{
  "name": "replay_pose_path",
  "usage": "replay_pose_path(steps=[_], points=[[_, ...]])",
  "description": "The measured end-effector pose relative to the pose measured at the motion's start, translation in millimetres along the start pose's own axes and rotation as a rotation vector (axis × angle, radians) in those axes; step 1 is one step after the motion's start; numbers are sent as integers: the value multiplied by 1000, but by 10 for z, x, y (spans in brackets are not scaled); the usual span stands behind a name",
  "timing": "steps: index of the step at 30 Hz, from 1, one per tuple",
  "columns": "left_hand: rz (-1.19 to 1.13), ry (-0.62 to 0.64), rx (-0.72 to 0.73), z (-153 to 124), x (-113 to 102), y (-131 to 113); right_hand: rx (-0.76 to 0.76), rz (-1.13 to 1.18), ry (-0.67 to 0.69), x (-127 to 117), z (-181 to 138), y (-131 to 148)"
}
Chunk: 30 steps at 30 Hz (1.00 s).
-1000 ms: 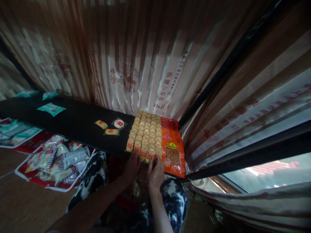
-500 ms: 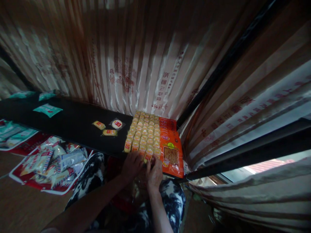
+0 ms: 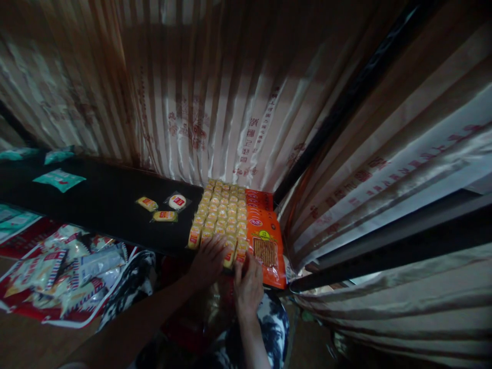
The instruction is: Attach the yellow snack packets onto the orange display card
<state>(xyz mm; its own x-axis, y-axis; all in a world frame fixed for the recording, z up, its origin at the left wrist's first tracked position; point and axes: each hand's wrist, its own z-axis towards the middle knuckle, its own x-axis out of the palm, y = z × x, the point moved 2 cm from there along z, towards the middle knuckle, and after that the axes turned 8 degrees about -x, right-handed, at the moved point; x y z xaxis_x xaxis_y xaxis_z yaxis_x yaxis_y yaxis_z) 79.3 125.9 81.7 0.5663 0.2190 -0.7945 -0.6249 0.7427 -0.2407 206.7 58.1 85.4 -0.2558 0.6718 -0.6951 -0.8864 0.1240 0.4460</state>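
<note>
Rows of small yellow-wrapped snacks [image 3: 217, 211] stand packed tightly side by side on the dark bench. My left hand [image 3: 209, 260] lies over the front row, its fingers spread and resting on the wrappers. At the front right corner my right hand [image 3: 249, 284] has thumb and fingertips at the near end of a yellow-wrapped snack [image 3: 242, 248], which sits in line with the others. Right beside the rows lies a flat orange snack bag [image 3: 265, 243]. To the left, two loose yellow packets and a round white packet [image 3: 177, 201] lie apart from the block.
Teal packets [image 3: 59, 179] lie farther left on the black bench [image 3: 111, 192]. Below its front edge, an open red bag [image 3: 23, 300] holds several white and blue packets. Pale printed curtains [image 3: 215, 102] hang behind, with a dark slanting pole [image 3: 330, 128] at right.
My left hand has opened and spread over the front row. My right hand has shifted to the corner snack beside the orange bag. The whole view has moved slightly.
</note>
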Motion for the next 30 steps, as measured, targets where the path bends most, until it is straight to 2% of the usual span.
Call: replay_pose_path(steps=[3,8,17,25,30], points=[[6,2,-8,-3,1,-7,6,-40,70,26,29,-23],[10,7,-11,6,-11,-5,40,-13,69,70,101,-5],[14,-1,-10,10,17,-2,114,-20,146,87,187,-9],[40,-5,-15,-20,56,22,77,86,84,110,124,-82],[45,-46,-47,-14,64,9,40,124,45,52,101,-32]])
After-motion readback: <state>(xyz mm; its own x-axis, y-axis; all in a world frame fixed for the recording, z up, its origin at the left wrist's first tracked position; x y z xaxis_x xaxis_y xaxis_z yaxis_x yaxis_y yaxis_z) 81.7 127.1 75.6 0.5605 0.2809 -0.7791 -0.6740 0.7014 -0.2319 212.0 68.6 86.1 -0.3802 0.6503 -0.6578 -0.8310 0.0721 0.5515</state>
